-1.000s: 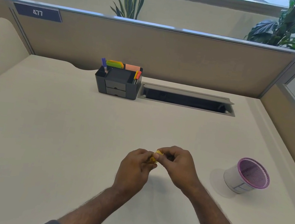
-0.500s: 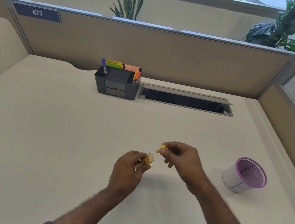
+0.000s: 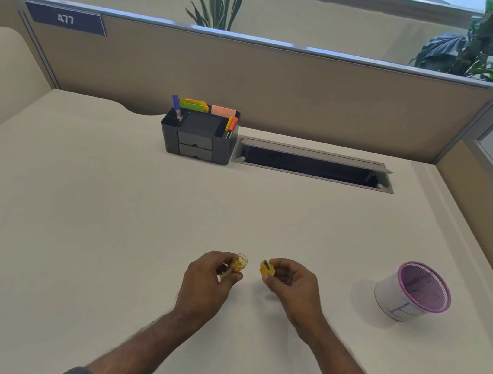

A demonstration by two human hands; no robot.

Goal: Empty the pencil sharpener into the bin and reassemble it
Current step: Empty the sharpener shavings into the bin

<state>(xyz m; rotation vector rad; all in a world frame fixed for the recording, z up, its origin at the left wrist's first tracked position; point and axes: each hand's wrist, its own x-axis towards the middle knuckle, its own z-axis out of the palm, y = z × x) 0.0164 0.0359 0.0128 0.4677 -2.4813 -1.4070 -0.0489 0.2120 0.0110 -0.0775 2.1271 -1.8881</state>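
- The sharpener had come apart since a second earlier: left hand point(image 3: 210, 280) gripped the clear shavings cup point(image 3: 239, 264), right hand point(image 3: 291, 283) pinched the yellow blade part point(image 3: 267, 268), both above the worktop point(image 3: 108, 215).
- Emptying likely came next; the mesh bin point(image 3: 414, 291) stood well apart, rightward.

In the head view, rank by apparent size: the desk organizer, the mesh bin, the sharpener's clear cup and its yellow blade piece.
1. desk organizer
2. mesh bin
3. clear cup and yellow blade piece: alike, partly hidden by fingers, so unranked.
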